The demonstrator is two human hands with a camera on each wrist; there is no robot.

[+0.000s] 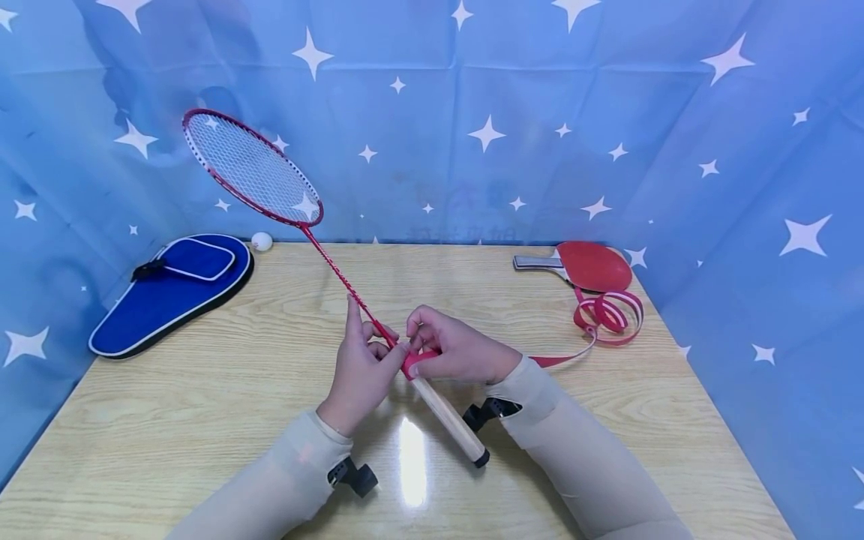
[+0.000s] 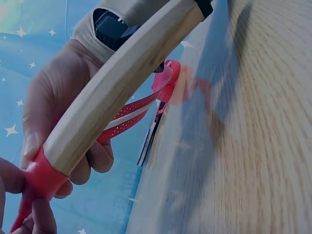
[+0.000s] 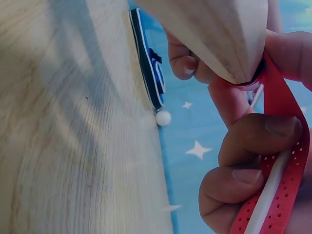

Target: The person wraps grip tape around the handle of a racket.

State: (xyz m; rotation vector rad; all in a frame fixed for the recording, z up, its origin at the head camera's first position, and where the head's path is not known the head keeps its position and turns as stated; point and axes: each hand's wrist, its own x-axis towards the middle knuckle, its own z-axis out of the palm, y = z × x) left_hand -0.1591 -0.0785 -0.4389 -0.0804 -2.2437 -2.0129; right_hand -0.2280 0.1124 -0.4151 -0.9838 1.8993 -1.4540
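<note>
A badminton racket [image 1: 337, 274] slants across the middle, its strung head up at the back left. My left hand [image 1: 358, 375] pinches it at the red cone [image 2: 46, 173], where the shaft meets the bare wooden handle [image 1: 445, 416]. That handle points down toward me and ends in a black cap. My right hand [image 1: 466, 349] grips a red perforated grip tape [image 3: 287, 190] with a white centre strip, right at the top of the wood. In the right wrist view, curled fingers press the tape, and its end lies against the cone.
The tape's loose coils [image 1: 610, 319] lie on the wooden table [image 1: 223, 420] at the right, beside a red table tennis paddle [image 1: 594, 266]. A blue paddle case [image 1: 169, 292] and a white ball [image 1: 262, 241] sit at the back left. A starry blue curtain [image 1: 432, 150] stands behind.
</note>
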